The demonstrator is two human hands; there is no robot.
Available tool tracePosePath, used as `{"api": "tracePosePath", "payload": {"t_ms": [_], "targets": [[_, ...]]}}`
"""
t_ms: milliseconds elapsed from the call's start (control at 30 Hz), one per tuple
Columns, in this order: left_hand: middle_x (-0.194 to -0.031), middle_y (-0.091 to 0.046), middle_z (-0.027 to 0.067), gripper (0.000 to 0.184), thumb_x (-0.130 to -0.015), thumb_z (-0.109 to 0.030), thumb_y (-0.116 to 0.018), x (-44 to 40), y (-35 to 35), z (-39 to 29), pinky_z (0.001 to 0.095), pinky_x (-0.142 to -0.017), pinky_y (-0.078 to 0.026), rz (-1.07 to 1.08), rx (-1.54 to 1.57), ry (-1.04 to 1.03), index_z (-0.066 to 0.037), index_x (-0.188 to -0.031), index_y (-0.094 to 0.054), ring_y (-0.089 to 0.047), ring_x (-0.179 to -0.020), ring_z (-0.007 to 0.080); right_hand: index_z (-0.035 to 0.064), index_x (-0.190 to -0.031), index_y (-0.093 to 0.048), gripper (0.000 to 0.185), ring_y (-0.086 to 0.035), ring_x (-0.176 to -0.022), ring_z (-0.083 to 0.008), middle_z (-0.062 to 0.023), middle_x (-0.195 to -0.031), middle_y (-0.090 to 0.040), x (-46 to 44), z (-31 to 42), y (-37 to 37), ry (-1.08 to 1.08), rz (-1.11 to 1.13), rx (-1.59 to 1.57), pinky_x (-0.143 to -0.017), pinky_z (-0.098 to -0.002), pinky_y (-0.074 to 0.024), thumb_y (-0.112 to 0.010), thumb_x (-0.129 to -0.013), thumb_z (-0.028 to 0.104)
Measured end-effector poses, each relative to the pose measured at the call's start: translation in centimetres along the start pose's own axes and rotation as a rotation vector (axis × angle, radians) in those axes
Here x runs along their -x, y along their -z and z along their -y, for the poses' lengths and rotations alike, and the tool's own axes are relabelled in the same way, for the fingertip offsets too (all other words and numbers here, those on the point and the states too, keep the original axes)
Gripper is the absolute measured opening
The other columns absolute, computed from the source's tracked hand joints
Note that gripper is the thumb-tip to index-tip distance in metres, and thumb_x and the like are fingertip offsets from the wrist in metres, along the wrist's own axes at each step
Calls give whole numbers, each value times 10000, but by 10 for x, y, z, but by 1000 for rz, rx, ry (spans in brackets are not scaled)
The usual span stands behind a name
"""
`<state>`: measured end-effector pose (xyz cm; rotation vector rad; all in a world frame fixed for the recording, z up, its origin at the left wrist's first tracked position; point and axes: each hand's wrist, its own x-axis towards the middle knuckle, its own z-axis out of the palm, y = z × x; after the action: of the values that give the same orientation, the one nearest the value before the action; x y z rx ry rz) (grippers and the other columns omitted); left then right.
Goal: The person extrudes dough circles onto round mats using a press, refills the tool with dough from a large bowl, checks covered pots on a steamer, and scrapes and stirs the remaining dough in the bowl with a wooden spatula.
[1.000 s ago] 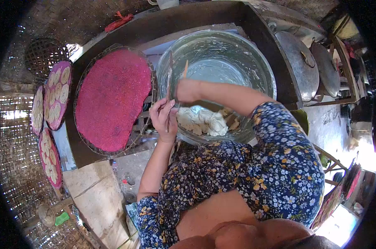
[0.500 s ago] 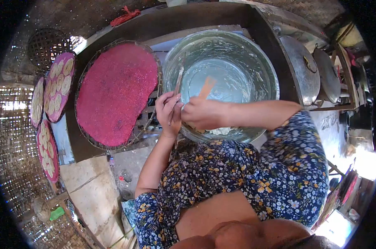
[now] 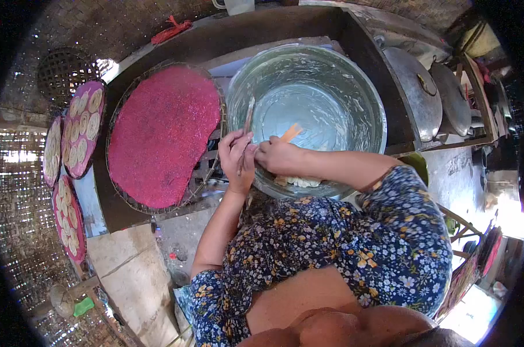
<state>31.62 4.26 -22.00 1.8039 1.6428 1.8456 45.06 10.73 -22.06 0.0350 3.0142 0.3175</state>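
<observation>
My left hand (image 3: 237,155), at the near left rim of a large metal basin (image 3: 380,124), is closed around a thin brown stick (image 3: 248,118) that points up, with pale residue near its tip. Close beside it, my right hand (image 3: 279,156) grips a flat orange strip (image 3: 293,132), whose end sticks out over the basin. The fingertips of both hands nearly meet; whether they touch is unclear. Pale, creamy dough or batter smears the basin's inside, and a lump of it (image 3: 303,181) lies under my right wrist.
Left of the basin, a round woven tray (image 3: 121,194) bears a bright pink sheet (image 3: 163,136). Beyond it lean several pink rounds with pale coils (image 3: 84,124). Metal lids (image 3: 412,92) stand on the right. A dark wooden frame (image 3: 273,24) surrounds the work area.
My right hand and forearm have shifted slightly, and less of the orange strip shows above the fingers. My left hand keeps its hold on the stick. The whole view has shifted a little.
</observation>
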Motion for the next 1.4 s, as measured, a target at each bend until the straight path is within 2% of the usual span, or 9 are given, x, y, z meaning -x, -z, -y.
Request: {"api": "tracePosePath", "payload": {"t_ms": [133, 267, 367, 467, 700, 967, 1200, 1267, 1400], "targets": [[-991, -514, 139, 214, -755, -15, -609, -3, 0, -5, 324, -773, -435, 31, -61, 0, -43, -968, -607, -521, -907, 255, 100, -709, -634, 135, -541, -812, -217, -36, -828, -555, 26, -24, -1, -234, 134, -353, -622, -376, -449, -561, -707, 214], [-981, -526, 135, 224, -741, 18, -606, -4, -2, -5, 318, -774, -434, 12, -39, 18, -50, -954, -617, -523, -913, 253, 95, -721, -634, 146, -551, -832, -200, -26, -840, -563, 9, -37, 28, -196, -74, -245, -605, -363, -451, -531, -735, 197], [-979, -527, 135, 232, -739, 20, -612, -4, -1, -4, 316, -771, -436, -8, -1, 8, -51, -960, -616, -522, -904, 247, 102, -719, -636, 144, -558, -822, -196, -24, -839, -572, -22, -33, -17, -76, 52, -83, -610, -360, -453, -538, -738, 205], [-1003, -510, 129, 239, -738, 6, -630, -2, -4, 1, 305, -764, -438, 21, -37, -5, -53, -970, -621, -518, -889, 234, 75, -768, -633, 155, -600, -729, -301, -102, -817, -600, 8, -48, -47, -225, 325, -446, -623, -412, -477, -524, -752, 183], [-988, -522, 101, 338, -650, 55, -689, -7, -5, -4, 282, -718, -432, 30, -10, 41, -85, -953, -631, -510, -827, 211, 52, -964, -572, 224, -608, -744, -311, -135, -768, -602, 93, -25, 11, -449, 394, -611, -637, -416, -480, -517, -768, 147], [-980, -536, 92, 305, -653, 28, -694, -7, -7, 0, 287, -680, -421, 29, -73, -19, -81, -932, -638, -501, -790, 208, 39, -957, -600, 275, -604, -834, -314, -147, -973, -581, 118, 3, -3, -752, 615, -582, -712, -389, -496, -591, -693, 115], [-978, -525, 110, 224, -712, 7, -660, -7, -4, 3, 287, -718, -441, 70, -69, -3, -66, -923, -641, -527, -844, 217, 42, -824, -654, 176, -616, -749, -320, -193, -830, -626, 101, -37, 16, -663, 474, -632, -678, -390, -485, -555, -696, 112], [-977, -521, 115, 205, -725, 11, -649, -5, -4, 2, 286, -724, -450, 81, -81, -2, -58, -918, -642, -537, -857, 216, 66, -776, -661, 138, -607, -663, -289, -172, -730, -628, 134, -62, 21, -621, 213, -772, -601, -376, -466, -571, -696, 134], [-973, -525, 119, 198, -721, 15, -649, -5, -4, 3, 289, -716, -456, 108, -70, 28, -53, -906, -642, -538, -862, 221, 43, -739, -642, 183, -542, -566, -286, -138, -587, -592, 119, -49, 4, -828, 520, -1159, -568, -362, -435, -609, -714, 221]]}}
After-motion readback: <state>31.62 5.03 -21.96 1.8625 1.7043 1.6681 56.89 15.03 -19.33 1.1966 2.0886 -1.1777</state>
